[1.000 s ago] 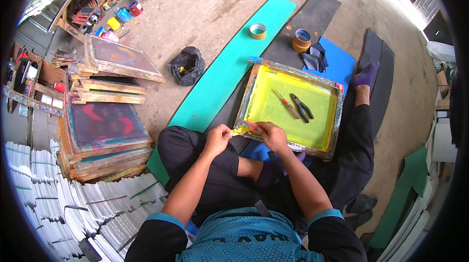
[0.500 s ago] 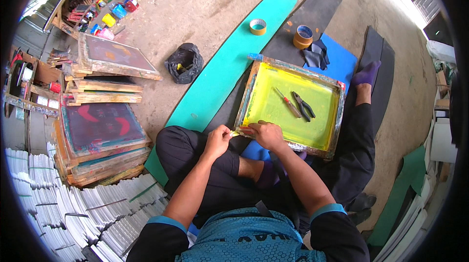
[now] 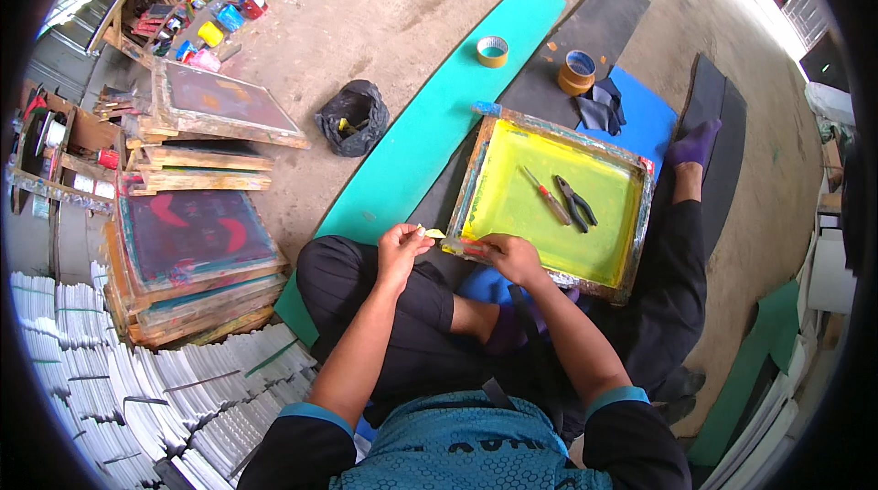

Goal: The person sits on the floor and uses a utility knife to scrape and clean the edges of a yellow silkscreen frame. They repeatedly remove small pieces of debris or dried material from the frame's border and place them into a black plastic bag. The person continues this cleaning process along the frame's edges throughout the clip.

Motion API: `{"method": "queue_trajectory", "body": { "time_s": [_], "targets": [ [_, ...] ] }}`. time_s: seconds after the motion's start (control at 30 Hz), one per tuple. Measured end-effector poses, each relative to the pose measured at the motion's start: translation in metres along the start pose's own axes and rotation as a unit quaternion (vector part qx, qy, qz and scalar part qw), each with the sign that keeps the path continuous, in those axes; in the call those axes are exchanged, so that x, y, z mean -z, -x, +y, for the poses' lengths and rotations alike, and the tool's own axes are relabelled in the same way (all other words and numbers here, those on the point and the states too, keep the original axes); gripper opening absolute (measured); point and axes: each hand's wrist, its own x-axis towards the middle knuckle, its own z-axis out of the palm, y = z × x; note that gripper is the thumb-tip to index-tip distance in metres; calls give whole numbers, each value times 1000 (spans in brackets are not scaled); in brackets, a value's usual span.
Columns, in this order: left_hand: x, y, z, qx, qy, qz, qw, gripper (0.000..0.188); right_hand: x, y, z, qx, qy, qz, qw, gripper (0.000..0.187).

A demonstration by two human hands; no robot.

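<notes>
Left hand (image 3: 399,248) now pinches a small yellow strip (image 3: 433,233), lifted clear of the frame corner since a second ago — peeling appears underway. Right hand (image 3: 512,257) presses the near rail of the yellow-meshed screen frame (image 3: 637,216). Frame lies flat between the knees, long axis running lower-left to upper-right.

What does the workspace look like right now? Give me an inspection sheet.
Surface: bare concrete floor with a green mat, black mat and blue mat.
Job's things: wooden screen frame with yellow mesh; small yellow strip at its near corner.
Clutter: screwdriver and pliers on the mesh; two tape rolls; black bag.
Grippers: left hand pinches the strip; right hand rests on the frame edge.
Cables: nothing seen.
Surroundings: stacked frames, white sheet stacks.
</notes>
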Motion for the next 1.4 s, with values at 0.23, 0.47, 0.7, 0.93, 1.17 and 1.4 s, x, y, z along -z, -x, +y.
{"method": "queue_trajectory", "body": {
  "time_s": [0.23, 0.47, 0.7, 0.93, 1.17, 1.4],
  "targets": [
    [4, -27, 19, -83, 122, 90, 985, 13, -24, -38, -2, -53, -211, 59, 974, 33],
    [45, -111, 81, -154, 145, 207, 955, 17, -36, -67, -43, -80, -290, 45, 953, 33],
    [97, -225, 114, -141, 62, 224, 962, 16, -51, -92, -57, -83, -303, 32, 949, 31],
    [90, -257, 129, -123, -180, 295, 930, 27, -47, -98, -80, -101, -350, 22, 931, 23],
    [118, -267, 117, -177, -348, 256, 884, 16, -53, -95, -75, -79, -354, 42, 931, 27],
    [56, -189, 109, -282, -374, 230, 853, 27, -38, -73, -38, -109, -344, 117, 925, 31]
  ]
}}
